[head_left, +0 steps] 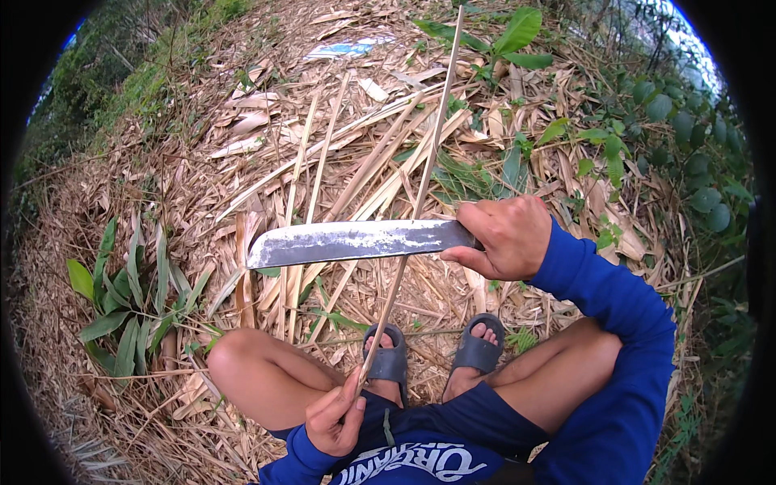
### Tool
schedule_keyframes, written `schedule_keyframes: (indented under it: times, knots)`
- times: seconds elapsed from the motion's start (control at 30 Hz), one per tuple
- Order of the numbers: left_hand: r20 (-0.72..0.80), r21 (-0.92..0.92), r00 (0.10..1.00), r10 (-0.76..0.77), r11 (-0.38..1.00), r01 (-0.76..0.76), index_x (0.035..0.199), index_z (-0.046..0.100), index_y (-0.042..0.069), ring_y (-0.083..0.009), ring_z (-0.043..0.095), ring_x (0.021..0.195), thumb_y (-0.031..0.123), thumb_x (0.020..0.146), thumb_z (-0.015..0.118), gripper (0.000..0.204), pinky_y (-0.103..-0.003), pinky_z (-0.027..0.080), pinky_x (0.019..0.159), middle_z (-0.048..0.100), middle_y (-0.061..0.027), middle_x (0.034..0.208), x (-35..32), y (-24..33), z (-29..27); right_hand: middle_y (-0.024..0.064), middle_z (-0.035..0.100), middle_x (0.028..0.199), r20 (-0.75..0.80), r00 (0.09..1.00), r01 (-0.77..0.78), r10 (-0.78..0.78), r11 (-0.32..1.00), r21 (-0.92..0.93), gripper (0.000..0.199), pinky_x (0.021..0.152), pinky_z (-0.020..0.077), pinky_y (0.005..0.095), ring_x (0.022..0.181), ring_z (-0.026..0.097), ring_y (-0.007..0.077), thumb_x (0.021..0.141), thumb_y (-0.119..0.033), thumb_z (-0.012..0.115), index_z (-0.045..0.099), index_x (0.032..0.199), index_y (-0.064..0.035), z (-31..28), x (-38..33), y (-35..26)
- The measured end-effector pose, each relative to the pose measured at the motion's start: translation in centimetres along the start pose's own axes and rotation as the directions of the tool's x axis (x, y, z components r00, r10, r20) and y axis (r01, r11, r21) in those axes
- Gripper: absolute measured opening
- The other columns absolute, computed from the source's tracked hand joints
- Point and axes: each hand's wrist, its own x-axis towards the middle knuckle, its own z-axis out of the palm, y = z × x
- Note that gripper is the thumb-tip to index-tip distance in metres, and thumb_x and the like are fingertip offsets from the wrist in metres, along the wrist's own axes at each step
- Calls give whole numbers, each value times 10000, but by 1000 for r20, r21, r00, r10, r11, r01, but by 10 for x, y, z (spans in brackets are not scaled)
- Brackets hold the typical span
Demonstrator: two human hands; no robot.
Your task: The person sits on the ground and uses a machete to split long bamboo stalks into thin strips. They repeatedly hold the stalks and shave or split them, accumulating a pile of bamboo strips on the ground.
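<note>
A machete point(356, 242) with a wide, worn grey blade lies level across the middle of the view. My right hand point(508, 236) is closed round its handle, which the fingers mostly hide. Beneath the blade runs a long, thin bamboo strip point(437, 133), slanting from near my lap up to the far top. My left hand point(335, 416) grips the strip's near end between thumb and fingers. Blade and strip cross at about the middle of the strip; whether they touch I cannot tell.
Several split bamboo strips point(327, 145) lie on the ground ahead, over dry husks and leaves. Green plants stand at the left point(133, 323) and a broad-leaved plant point(517, 32) at the far side. My bent knees and sandalled feet point(386, 356) are close below the blade.
</note>
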Motion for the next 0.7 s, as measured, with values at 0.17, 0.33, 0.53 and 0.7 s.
schedule_keyframes:
  times: [0.17,0.33,0.53,0.7]
  knots:
    - [10,2,1000,-5,1000,5,1276,555,-99,-146,542,560,-100,830,592,448,-219,441,575,583,-122,715,-30,-4,-5,161,554,561,-154,965,-205,211,977,50,502,479,475,460,518,598,364,954,-518,496,533,776,-50,2,5,40]
    - [53,-1,999,-12,1000,13,1266,566,-93,-132,525,562,-91,830,583,436,-219,416,558,573,-111,692,-49,-16,-10,186,530,540,-148,949,-270,279,960,76,467,524,458,483,539,580,393,979,-457,490,614,819,-36,2,-3,62]
    - [128,63,991,24,997,-33,1254,572,-95,-155,550,537,-95,816,585,438,-223,429,551,578,-122,671,-86,-22,-21,181,525,525,-152,902,-386,404,912,140,511,514,434,455,492,545,368,993,-456,475,645,808,-11,3,-17,124]
    - [151,93,988,5,996,-19,1251,572,-98,-154,567,546,-98,812,590,440,-220,435,553,599,-121,697,-120,-32,-29,221,508,591,-48,899,-419,435,887,194,469,549,393,443,533,495,369,1002,-380,485,598,809,32,-5,-14,145]
